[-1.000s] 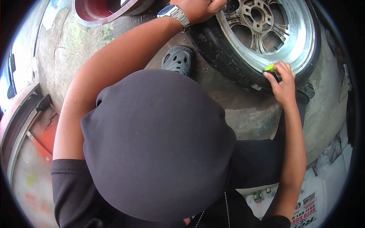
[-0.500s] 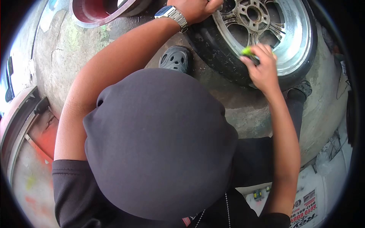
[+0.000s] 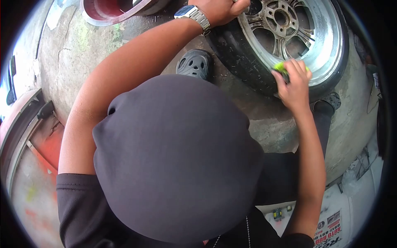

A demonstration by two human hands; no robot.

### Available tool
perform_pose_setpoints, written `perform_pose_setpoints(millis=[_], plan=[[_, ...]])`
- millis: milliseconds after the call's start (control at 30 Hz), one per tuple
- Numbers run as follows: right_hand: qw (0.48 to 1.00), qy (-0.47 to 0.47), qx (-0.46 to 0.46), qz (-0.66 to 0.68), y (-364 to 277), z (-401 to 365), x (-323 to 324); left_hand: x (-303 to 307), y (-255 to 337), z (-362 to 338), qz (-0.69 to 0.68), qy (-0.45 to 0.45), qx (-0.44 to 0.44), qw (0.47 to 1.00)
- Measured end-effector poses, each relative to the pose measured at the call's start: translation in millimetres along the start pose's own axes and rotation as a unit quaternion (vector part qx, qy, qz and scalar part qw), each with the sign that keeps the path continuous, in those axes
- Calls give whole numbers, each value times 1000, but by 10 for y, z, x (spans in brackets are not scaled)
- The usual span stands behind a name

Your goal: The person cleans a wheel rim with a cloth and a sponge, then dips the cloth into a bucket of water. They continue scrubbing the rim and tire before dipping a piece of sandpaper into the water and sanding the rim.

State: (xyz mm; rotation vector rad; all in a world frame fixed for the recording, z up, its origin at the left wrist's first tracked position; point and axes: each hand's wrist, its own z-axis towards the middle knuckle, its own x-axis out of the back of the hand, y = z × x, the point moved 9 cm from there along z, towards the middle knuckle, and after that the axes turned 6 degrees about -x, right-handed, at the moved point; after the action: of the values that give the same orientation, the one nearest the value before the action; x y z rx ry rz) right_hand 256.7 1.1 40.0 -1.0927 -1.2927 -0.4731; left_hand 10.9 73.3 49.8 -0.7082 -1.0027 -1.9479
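The fingers (image 3: pixel 296 67) of the right hand (image 3: pixel 294 89) are bunched tight on a small yellow-green pad (image 3: pixel 281 66). They pinch it from above, so only its left end shows past the fingertips. The pad is pressed flat against the polished lip of the alloy wheel (image 3: pixel 326 45), low on the near side, just inside the tyre (image 3: pixel 233 51). That hold looks meant to put weight on the metal.

Across the wheel, the left hand (image 3: pixel 217 9), with a steel watch (image 3: pixel 192 14) on its wrist, has its fingers curled shut over the tyre's far edge. This seems to be bracing the wheel so it doesn't roll or tip. The frame cuts off its fingertips.

The wheel leans on the stained concrete floor (image 3: pixel 273 122). A dark clog (image 3: pixel 194 64) is planted just beside the tread, and a red rim (image 3: pixel 103 12) lies well apart.
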Motion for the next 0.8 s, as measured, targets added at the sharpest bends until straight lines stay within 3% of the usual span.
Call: perform_pose_setpoints(millis=[267,367,467,633,733,800], plan=[[999,32,20,40,-315,326,-79,-4,9,41,0,3,-6,1000],[999,-30,33,-16,42,34,25,-6,-7,1,-3,-6,-2,1000],[999,-48,-10,-1,219,-54,31,-17,-10,5,-2,-6,-5,1000],[998,5,5,58,-244,336,-140,-19,-8,12,-5,-15,0,1000],[1000,-18,12,-10,85,-7,39,-27,-22,0,-12,-16,0,1000],[996,-74,-49,-27,351,-140,110,-33,-27,7,-5,-19,0,1000]])
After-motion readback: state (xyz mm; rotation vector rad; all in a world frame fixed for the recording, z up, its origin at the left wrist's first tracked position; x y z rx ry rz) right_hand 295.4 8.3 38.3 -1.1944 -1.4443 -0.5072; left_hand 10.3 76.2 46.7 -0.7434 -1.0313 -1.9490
